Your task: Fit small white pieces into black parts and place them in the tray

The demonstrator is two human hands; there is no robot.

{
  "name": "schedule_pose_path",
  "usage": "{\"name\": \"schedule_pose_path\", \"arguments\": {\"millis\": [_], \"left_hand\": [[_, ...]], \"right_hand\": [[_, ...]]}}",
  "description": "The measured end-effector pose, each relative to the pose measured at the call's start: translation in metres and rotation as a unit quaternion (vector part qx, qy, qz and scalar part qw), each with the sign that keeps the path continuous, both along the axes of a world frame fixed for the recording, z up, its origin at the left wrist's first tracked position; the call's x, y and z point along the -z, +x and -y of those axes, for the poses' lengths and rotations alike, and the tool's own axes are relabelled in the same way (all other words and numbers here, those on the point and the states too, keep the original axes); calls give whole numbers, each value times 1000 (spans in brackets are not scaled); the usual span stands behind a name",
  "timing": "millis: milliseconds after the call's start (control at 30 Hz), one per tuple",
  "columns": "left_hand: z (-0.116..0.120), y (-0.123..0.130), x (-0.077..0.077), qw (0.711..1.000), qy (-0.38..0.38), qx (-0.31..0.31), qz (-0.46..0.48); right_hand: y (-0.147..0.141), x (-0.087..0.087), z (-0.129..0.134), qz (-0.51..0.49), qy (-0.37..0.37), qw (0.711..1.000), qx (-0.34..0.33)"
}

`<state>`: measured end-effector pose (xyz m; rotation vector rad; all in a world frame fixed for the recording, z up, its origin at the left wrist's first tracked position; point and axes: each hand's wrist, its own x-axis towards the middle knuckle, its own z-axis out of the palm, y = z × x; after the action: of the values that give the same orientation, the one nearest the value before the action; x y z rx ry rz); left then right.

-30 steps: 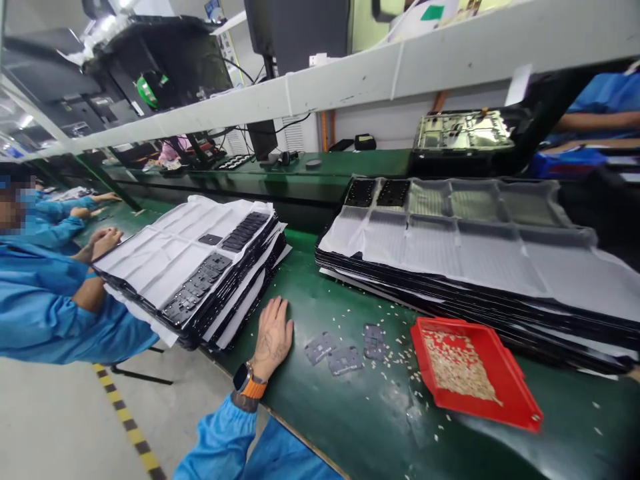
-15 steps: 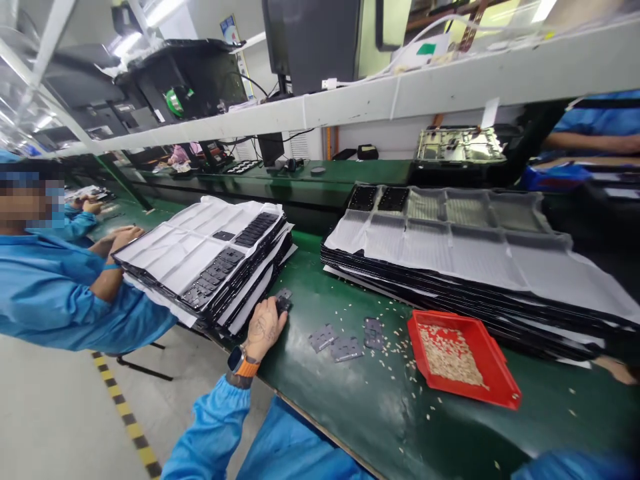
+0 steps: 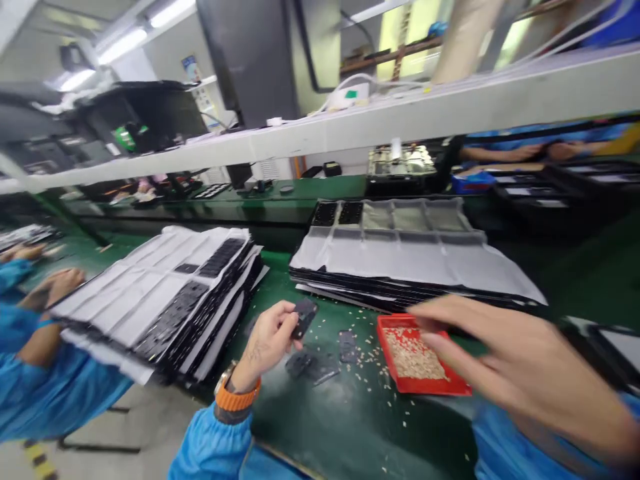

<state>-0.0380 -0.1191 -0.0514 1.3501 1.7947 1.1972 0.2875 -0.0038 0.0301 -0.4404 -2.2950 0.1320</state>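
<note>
Left hand (image 3: 270,340): thumb and fingers clamped on a small dark plate (image 3: 306,316), raised above the green table (image 3: 350,417). Plate flat, roughly rectangular; judged light, stiff, fairly smooth, best held by opposite edges. Right hand (image 3: 520,367): blurred, thumb and fingers apart, over the red tray (image 3: 433,386). Tray looks like smooth plastic; pale chips (image 3: 413,353) within, small and dry-looking, probably easily scattered.
</note>
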Motion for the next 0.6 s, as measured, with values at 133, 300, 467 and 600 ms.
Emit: {"name": "schedule_pose_path", "arguments": {"millis": [133,300,467,600], "left_hand": [[-52,55,-31,991,58,103,66],[-97,99,-43,953,127,157,225],[-113,81,-39,954,79,249,149],[-113,55,-38,941,9,327,85]], "right_hand": [[-34,0,-18,-1,-155,986,-60],[-57,12,-38,-110,-322,940,-30],[-76,21,-48,-132,-310,941,-38],[-87,24,-51,-56,-262,961,-74]]}}
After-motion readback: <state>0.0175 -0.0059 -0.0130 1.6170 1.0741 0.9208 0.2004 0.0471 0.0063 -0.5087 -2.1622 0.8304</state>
